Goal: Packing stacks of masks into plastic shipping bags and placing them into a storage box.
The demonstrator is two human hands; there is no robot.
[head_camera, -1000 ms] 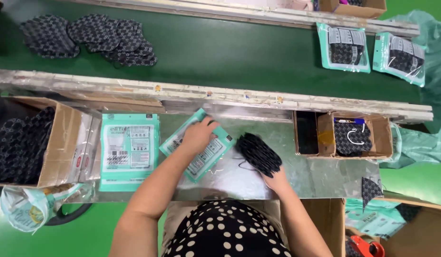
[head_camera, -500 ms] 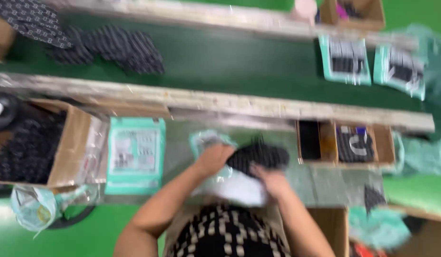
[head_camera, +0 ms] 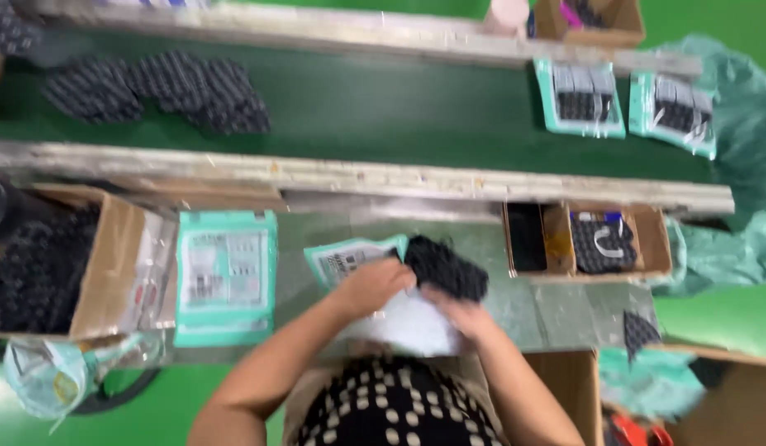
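Observation:
My left hand (head_camera: 373,285) grips a teal plastic pouch (head_camera: 347,258) whose clear lower part lies open toward me on the metal work surface (head_camera: 556,310). My right hand (head_camera: 459,312) holds a bundle of dark patterned fabric pieces (head_camera: 445,266) at the pouch's mouth, right next to my left hand. The frame is blurred, so finger detail is unclear.
A stack of teal pouches (head_camera: 226,277) lies to the left beside a cardboard box of dark fabric (head_camera: 36,268). A small divided box (head_camera: 589,241) stands to the right. On the green conveyor (head_camera: 383,107) lie dark fabric piles (head_camera: 176,87) and two filled pouches (head_camera: 627,99).
My hands have come together: the right brought the dark fabric bundle left to the pouch, and the left lifted and opened the pouch toward me. The view shifted down.

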